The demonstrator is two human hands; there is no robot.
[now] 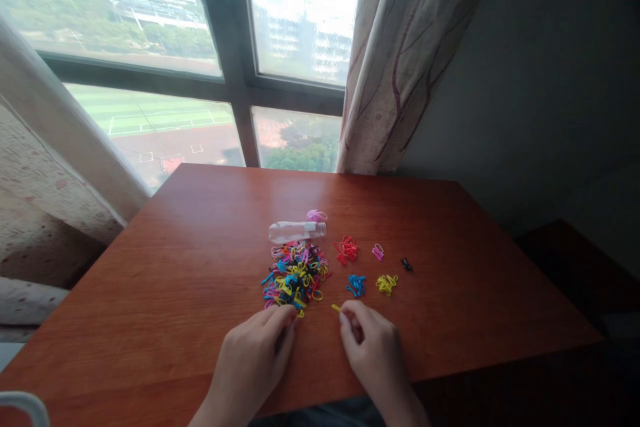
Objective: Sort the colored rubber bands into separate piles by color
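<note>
My right hand (373, 340) is closed in a pinch, with a small yellow hair tie (336, 307) poking out from its fingertips. At the near edge of a mixed pile of hair ties (297, 273), my left hand (257, 350) is also pinched shut; another yellow hair tie (301, 313) shows at its fingertips. Beyond my right hand lie small heaps sorted by colour: blue hair ties (356, 285), yellow hair ties (387, 284) and red hair ties (347, 249). Farther right are a few pink hair ties (378, 252) and a little black bunch (407, 264).
A clear plastic bottle (290, 232) lies on its side behind the pile, with a pink object (317, 215) by its neck. The brown wooden table (175, 280) stands against a window, with curtains (400, 60) on both sides. A white curved object (25, 403) sits at lower left.
</note>
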